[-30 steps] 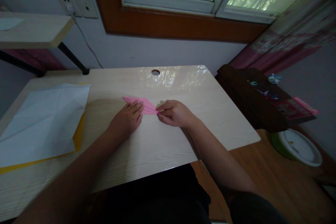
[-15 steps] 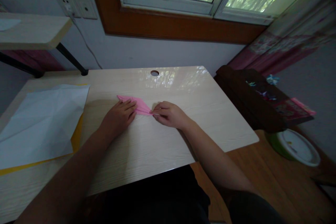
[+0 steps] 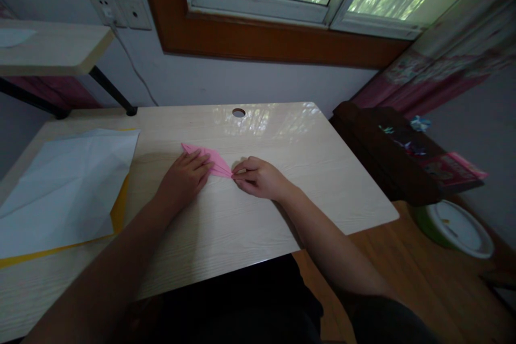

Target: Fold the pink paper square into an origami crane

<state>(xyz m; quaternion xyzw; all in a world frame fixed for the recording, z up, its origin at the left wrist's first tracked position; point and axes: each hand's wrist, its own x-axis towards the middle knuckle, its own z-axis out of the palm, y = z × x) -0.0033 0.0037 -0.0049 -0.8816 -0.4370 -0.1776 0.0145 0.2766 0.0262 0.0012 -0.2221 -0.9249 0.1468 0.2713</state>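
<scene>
A folded piece of pink paper [image 3: 218, 163], long and pointed at both ends, lies on the pale wood-grain desk [image 3: 242, 226]. Crease lines run along it toward its right tip. My left hand [image 3: 185, 174] rests flat over its left part, fingers extended and pressing it down, so that part is mostly hidden. At the right tip, my right hand [image 3: 258, 176] pinches the paper's point between thumb and fingers.
On the left lie large white sheets [image 3: 72, 188] over yellow paper [image 3: 120, 207]. A raised shelf [image 3: 56, 48] stands at the back left. Right of the desk are a dark brown cabinet [image 3: 387, 156] with small items and a green-white bin [image 3: 459, 228].
Both hands keep nearly the same places on the pink paper. The whole view has shifted very slightly.
</scene>
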